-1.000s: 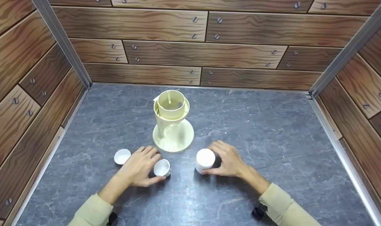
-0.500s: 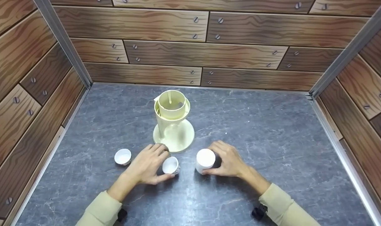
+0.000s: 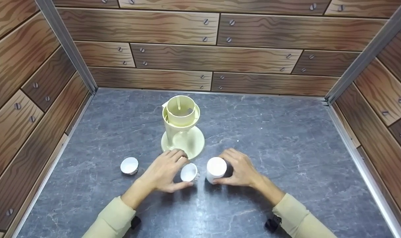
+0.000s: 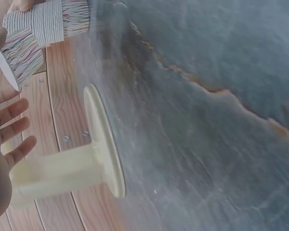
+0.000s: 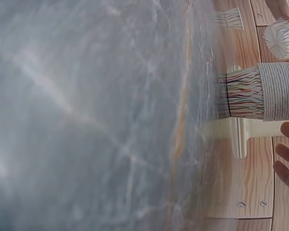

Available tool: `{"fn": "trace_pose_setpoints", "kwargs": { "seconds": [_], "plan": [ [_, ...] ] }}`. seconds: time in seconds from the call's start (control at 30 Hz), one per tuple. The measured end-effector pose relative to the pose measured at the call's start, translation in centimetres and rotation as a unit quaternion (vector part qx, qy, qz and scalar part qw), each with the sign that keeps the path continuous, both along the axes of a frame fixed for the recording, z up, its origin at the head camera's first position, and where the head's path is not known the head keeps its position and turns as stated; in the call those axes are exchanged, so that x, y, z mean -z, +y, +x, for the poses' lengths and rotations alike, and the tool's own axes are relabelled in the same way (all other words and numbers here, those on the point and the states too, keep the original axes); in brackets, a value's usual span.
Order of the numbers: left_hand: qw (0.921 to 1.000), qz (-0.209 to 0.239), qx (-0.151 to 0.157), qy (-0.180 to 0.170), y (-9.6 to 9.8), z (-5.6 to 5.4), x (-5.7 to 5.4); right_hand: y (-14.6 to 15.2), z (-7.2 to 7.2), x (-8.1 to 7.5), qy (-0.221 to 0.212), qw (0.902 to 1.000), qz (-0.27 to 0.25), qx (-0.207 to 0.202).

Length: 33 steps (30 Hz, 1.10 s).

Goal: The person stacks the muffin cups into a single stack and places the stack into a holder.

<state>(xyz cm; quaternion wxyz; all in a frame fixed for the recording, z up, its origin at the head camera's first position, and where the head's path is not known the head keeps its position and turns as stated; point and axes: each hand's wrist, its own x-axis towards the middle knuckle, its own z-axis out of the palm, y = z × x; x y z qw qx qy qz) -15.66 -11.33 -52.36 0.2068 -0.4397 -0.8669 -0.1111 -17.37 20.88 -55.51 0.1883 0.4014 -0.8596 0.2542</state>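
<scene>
My left hand [image 3: 164, 172] holds a small paper baking cup [image 3: 189, 172] between thumb and fingers, its white inside facing up in the head view. Thin coloured lines run down the cup's side [image 4: 23, 55] in the left wrist view, where it hangs tilted above the table. Just right of it stands a stack of nested paper cups [image 3: 216, 167], white on top, with ridged rims [image 5: 279, 91] over a line-patterned bottom cup. My right hand [image 3: 238, 169] grips this stack from the right, thumb in front and fingers behind. Another paper cup [image 3: 129, 166] sits on the table at the left.
Behind the hands stands a pale yellow holder [image 3: 180, 124] with a round base and an open ring-shaped top. My left fingertips overlap its base in the head view. Wood-patterned walls [image 3: 174, 56] enclose the grey marbled table [image 3: 279, 132] at the back and sides.
My left hand has moved right with the paper cup, bringing it close beside the stack and away from the cup at the left. The right hand and stack have stayed put.
</scene>
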Motion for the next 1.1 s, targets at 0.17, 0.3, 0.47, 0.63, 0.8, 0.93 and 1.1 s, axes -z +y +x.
{"fn": "trace_pose_setpoints", "kwargs": {
  "seconds": [0.17,0.3,0.47,0.63,0.8,0.93,1.1],
  "plan": [
    [0.9999,0.011,0.007,-0.006,0.5,-0.3,-0.5,0.1,-0.1,0.1,-0.007,1.0,0.004,0.002],
    [0.9996,0.022,0.015,-0.003,1.0,-0.4,-0.9,0.0,-0.1,0.1,-0.008,0.9999,0.006,0.003],
    [0.9996,0.026,0.013,0.001,1.5,-0.5,-1.5,0.0,0.0,0.0,-0.002,1.0,0.003,-0.001],
    [0.9997,0.021,0.012,-0.011,2.1,-0.6,-2.1,-0.1,0.0,0.0,0.002,1.0,-0.003,-0.008],
    [0.9994,0.024,0.016,-0.016,2.7,-0.6,-2.4,-0.1,0.0,0.1,0.006,0.9999,-0.008,-0.008],
    [0.9989,0.036,0.027,-0.013,3.0,-0.8,-2.5,-0.2,0.0,0.1,0.0,0.9999,-0.011,-0.006],
    [0.9985,0.039,0.038,-0.01,3.6,-1.0,-2.9,-0.1,0.0,0.1,-0.003,0.9999,-0.012,-0.006]
  ]
}}
